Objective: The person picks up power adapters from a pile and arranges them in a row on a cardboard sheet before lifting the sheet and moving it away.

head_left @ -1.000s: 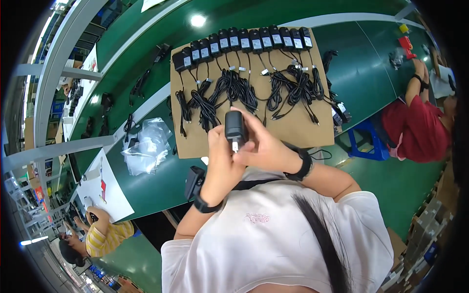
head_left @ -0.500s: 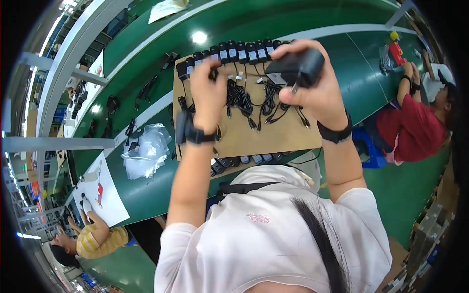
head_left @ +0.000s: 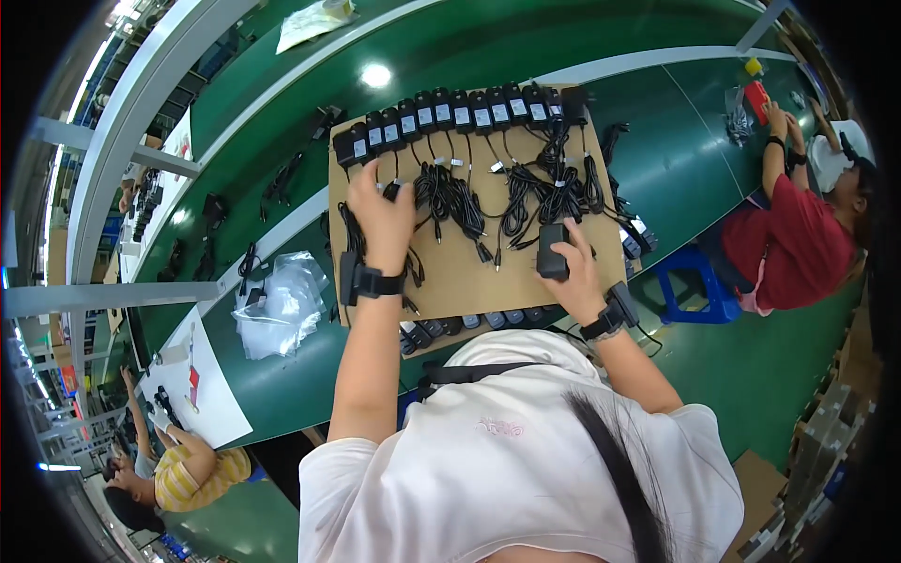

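Note:
In my right hand (head_left: pixel 579 281) is a black power adapter (head_left: pixel 552 251), gripped between thumb and fingers above the right part of a brown cardboard sheet (head_left: pixel 455 293). My left hand (head_left: pixel 383 214) hovers over the sheet's left side, thumb and fingers apart. Dark cable shows in that gap; I see no firm hold on it. Along the sheet's far edge runs a row of black adapters (head_left: pixel 443 110) with pale labels. Their bundled black cables (head_left: pixel 450 194) lie toward me. One bundle (head_left: pixel 556 141) rests across the row's right part.
More adapters (head_left: pixel 469 322) show under the sheet's near edge. Clear plastic bags (head_left: pixel 282 305) lie to the left, and loose cabled adapters (head_left: pixel 280 178) beyond. A co-worker in red (head_left: pixel 784 239) sits at the right by a blue stool (head_left: pixel 694 286); another in yellow stripes (head_left: pixel 192 474) is at lower left.
My right hand has lowered toward me with the adapter, uncovering the row's right end. My left hand has come slightly down and left.

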`<move>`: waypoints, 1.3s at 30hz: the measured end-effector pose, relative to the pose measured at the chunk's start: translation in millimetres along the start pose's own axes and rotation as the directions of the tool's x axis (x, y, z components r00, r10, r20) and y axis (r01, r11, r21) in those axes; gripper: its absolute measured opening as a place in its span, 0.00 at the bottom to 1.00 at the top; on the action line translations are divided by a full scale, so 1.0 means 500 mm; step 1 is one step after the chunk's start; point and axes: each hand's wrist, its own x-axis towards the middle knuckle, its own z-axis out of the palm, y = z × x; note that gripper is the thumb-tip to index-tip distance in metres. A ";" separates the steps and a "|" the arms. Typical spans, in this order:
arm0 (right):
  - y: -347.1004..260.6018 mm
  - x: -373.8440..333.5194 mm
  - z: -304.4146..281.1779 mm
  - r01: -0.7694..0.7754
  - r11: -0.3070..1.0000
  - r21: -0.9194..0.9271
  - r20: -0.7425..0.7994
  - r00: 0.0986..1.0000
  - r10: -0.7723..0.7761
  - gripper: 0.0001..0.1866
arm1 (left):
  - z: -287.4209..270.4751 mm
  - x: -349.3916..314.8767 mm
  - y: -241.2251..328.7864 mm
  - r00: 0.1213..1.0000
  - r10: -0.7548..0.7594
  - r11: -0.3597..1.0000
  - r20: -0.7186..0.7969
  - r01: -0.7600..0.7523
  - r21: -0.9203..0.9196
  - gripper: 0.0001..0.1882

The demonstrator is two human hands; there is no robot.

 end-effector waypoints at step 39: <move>0.248 0.320 -0.111 -0.661 0.709 0.244 -0.168 0.691 0.703 0.24 | 0.202 0.499 -0.450 0.797 -0.255 0.902 0.548 -0.008 0.431 0.35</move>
